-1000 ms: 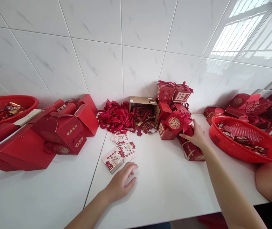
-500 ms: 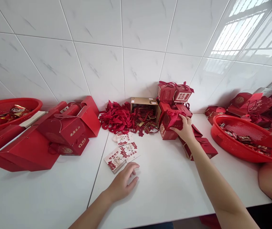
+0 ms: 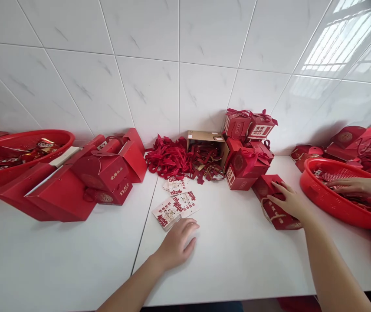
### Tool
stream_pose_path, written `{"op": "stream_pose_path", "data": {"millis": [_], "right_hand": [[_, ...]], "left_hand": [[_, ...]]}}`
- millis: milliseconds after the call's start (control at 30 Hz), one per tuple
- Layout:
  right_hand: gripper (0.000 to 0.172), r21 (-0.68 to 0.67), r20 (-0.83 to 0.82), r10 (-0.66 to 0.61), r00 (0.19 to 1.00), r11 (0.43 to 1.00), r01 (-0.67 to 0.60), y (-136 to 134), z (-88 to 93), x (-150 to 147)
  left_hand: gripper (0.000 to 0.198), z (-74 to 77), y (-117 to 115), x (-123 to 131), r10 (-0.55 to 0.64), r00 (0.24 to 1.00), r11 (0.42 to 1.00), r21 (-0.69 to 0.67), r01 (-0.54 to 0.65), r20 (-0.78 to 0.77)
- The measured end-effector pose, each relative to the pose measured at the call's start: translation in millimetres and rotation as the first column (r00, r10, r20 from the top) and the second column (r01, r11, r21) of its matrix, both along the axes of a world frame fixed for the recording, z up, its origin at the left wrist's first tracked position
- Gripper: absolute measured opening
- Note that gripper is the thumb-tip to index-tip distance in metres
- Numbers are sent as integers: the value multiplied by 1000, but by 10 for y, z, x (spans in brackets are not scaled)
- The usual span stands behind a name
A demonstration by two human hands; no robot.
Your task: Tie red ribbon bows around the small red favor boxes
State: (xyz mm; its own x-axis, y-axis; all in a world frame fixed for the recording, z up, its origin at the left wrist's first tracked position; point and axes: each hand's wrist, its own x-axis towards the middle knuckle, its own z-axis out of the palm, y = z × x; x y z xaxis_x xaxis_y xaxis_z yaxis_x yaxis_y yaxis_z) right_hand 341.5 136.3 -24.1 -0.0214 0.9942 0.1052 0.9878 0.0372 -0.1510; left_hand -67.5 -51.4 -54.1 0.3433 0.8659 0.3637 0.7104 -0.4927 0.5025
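Observation:
My right hand (image 3: 287,200) lies over a red gift box (image 3: 274,214) on the table, fingers spread on its top. That box has a rope handle on its near left side. My left hand (image 3: 178,243) rests on the white table with fingers loosely curved and apart, holding nothing. Just beyond it lie printed white cards (image 3: 169,213) with red characters. Left of the box under my right hand, red boxes tied with ribbon (image 3: 248,162) stand stacked against the wall.
A heap of red ribbons (image 3: 169,158) lies beside an open cardboard box (image 3: 206,136) of dark red tags. Large red boxes (image 3: 58,195) stand at left. Red baskets of wrapped sweets stand at left (image 3: 64,138) and right (image 3: 315,190); another person's hand (image 3: 351,186) reaches into the right one.
My right hand has left the ribboned box on the stack and moved right and nearer onto another red box. The other person's hand has moved into the right basket. The view has shifted slightly.

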Motion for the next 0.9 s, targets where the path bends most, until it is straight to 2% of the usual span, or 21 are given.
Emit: {"op": "stream_pose_path", "data": {"millis": [67, 133, 233, 300, 400, 433, 500, 567, 633, 700, 767, 900], "right_hand": [[68, 15, 2, 14, 1000, 1000, -14, -203, -62, 43], [66, 32, 10, 44, 999, 999, -44, -458, -99, 53], [64, 72, 7, 190, 982, 979, -190, -839, -95, -60], [61, 84, -8, 323, 947, 943, -321, -1024, -42, -252], [57, 66, -40, 503, 864, 864, -500, -1141, 103, -700], [57, 52, -52, 568, 821, 823, -566, -1143, 163, -873], [56, 17, -66, 709, 702, 705, -709, -1117, 290, -1211], [54, 30, -49, 797, 601, 603, -797, -1085, 408, -1489], [56, 75, -35, 822, 569, 570, -818, -1080, 492, -1659], [63, 107, -60, 800, 596, 599, -793, -1109, 519, -1713], [69, 121, -102, 750, 654, 662, -740, -1165, 474, -1676], [67, 156, -156, 591, 792, 806, -571, -1272, 219, -1490]], "left_hand": [[24, 0, 11, 6, 91, 992, 993, 86, -84, -85], [28, -4, 27, 7, 169, 972, 983, 97, -154, -166], [41, -21, 42, -24, 187, 939, 980, -15, -200, -289], [46, -32, 38, -79, 175, 924, 968, -111, -224, -341], [48, -1, 29, -208, 210, 906, 942, -172, -288, -367], [45, 32, 39, -257, 241, 900, 934, -165, -317, -364], [31, 136, 111, -358, 324, 883, 914, -128, -385, -340], [23, 271, 279, -459, 399, 864, 892, -87, -443, -307], [23, 399, 544, -561, 450, 848, 874, -58, -483, -280], [25, 480, 866, -663, 500, 826, 848, -44, -527, -258], [24, 496, 1177, -753, 552, 798, 814, -49, -578, -244], [33, 423, 1569, -859, 593, 782, 779, -112, -618, -192]]}}
